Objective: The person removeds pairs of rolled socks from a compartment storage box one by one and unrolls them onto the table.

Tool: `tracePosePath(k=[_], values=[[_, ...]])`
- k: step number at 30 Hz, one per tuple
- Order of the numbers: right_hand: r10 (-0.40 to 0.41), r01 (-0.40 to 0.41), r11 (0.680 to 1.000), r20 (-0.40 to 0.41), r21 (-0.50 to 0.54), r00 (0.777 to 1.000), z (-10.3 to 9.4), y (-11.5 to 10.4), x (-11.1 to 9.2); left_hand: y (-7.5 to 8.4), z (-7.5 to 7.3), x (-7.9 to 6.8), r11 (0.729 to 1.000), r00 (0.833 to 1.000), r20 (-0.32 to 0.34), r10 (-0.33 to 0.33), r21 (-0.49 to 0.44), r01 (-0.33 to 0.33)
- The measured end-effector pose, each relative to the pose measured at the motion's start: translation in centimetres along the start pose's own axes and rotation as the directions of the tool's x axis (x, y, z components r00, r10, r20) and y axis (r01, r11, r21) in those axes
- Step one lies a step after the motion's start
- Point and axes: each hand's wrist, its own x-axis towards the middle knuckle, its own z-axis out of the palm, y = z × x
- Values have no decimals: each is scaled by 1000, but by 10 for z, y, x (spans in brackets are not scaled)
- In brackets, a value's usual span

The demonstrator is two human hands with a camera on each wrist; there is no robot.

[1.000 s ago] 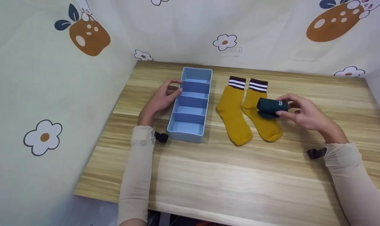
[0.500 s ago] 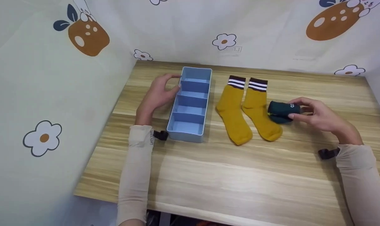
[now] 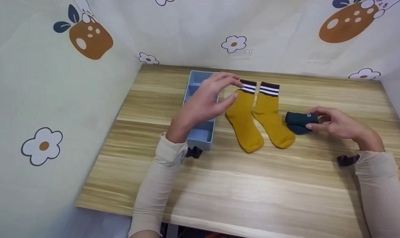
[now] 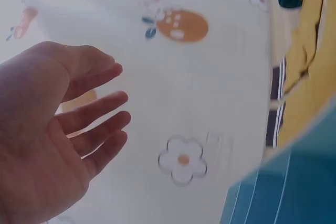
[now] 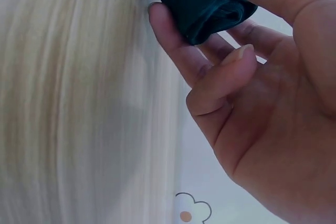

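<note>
In the head view my right hand (image 3: 342, 124) grips a rolled dark green sock (image 3: 301, 122) between thumb and fingers, to the right of the yellow socks. The roll's coiled end shows in the right wrist view, with the right hand (image 5: 262, 93) around it. My left hand (image 3: 208, 97) hangs over the blue divided box (image 3: 200, 144), fingers loosely bent and holding nothing, fingertips near the cuff of the left yellow sock (image 3: 246, 122). It hides much of the box's middle. The right yellow sock (image 3: 272, 119) lies flat beside it, both with striped dark cuffs.
All of this is on a wood-grain table (image 3: 236, 188), its front edge toward me. Patterned cloth walls (image 3: 272, 43) stand behind it and at its sides.
My left hand has left the box's left side and moved right, over the box toward the yellow socks. The right hand has shifted right with the green sock roll, off the yellow sock.
</note>
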Motion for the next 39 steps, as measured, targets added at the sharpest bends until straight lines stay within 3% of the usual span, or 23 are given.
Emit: tracePosePath(k=[5, 10, 14, 18, 21, 23, 30, 34, 39], values=[[-43, 43, 998, -17, -41, 999, 1, 4, -2, 25, 31, 24, 999, 991, 128, 39, 0, -39], [-47, 45, 997, -21, -62, 999, 2, 4, -2, 34, 65, 50, 995, 965, 242, 96, 0, -99], [-24, 22, 997, -26, -72, 999, 0, 3, -3, 36, 94, 68, 997, 936, 343, 78, -25, -74], [-103, 102, 994, -52, -28, 993, 1, 3, -2, 33, 122, 84, 999, 908, 419, 34, -52, -14], [-173, 173, 985, -69, -5, 983, 2, 3, 0, 27, 143, 94, 997, 889, 457, -4, -67, 39], [-179, 178, 984, -65, -14, 982, 2, 2, -1, 22, 155, 99, 994, 878, 478, -28, -76, 73], [-55, 52, 997, -53, -57, 997, -2, 2, -4, 14, 185, 108, 971, 847, 519, -115, -122, 206], [-12, 8, 997, -52, -75, 999, -4, 0, -4, 10, 196, 109, 975, 846, 526, -85, -129, 178], [-49, 44, 996, -58, -80, 997, -4, -3, -1, 6, 203, 109, 987, 856, 510, -90, -71, 146]])
